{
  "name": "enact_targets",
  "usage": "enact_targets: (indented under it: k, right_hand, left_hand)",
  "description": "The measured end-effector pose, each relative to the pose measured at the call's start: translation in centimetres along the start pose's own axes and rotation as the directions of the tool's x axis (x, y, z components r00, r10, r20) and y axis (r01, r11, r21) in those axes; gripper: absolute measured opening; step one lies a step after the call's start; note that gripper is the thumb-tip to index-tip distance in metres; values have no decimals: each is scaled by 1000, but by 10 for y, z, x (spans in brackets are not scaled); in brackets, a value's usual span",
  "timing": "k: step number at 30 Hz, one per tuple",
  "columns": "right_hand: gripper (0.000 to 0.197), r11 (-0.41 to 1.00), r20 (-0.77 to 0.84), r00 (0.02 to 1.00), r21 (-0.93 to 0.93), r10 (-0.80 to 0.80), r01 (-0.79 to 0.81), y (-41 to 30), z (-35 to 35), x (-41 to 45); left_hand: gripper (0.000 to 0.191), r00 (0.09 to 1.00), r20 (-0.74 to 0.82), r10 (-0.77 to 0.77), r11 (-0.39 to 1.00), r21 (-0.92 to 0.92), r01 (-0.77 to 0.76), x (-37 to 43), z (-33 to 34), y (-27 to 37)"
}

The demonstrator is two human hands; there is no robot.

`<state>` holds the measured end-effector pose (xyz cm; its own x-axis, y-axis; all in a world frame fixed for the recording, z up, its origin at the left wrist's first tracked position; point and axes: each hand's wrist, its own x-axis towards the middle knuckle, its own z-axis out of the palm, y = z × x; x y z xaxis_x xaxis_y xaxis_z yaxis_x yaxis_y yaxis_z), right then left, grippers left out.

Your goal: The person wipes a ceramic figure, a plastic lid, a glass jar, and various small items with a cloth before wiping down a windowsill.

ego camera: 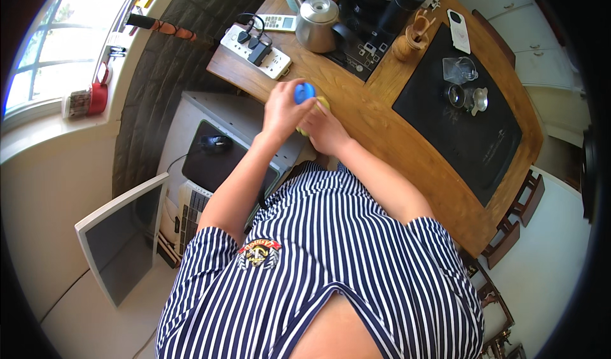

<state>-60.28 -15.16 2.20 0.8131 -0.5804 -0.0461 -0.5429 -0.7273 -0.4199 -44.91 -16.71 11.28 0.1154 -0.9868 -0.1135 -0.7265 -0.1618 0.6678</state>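
Near the wooden table's (343, 94) front edge, both hands are close together. My left hand (282, 110) has its fingers around a round blue cap or lid (304, 93). Just below and to the right, my right hand (328, 129) is wrapped around a yellow object (324, 103), mostly covered by the fingers. Whether the blue and yellow pieces are joined cannot be made out. Beyond the hands stand a steel kettle (317, 25) with a black handle and a white power strip (256, 51) with several plugs in it.
A black induction cooktop (360, 58) lies beyond the kettle, beside a wooden tea-tool holder (409, 44). The black tea tray (444, 134) carries a glass pitcher (459, 69) and a strainer (479, 100). At left are a computer mouse (215, 142), keyboard (193, 208) and monitor (124, 239).
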Motion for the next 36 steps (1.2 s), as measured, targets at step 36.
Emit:
enact_targets:
  k: [36]
  right_hand:
    - [68, 854, 15, 854, -8, 520, -520, 46, -24, -192]
  left_hand:
    - [53, 912, 339, 229, 538, 737, -409, 232, -17, -74]
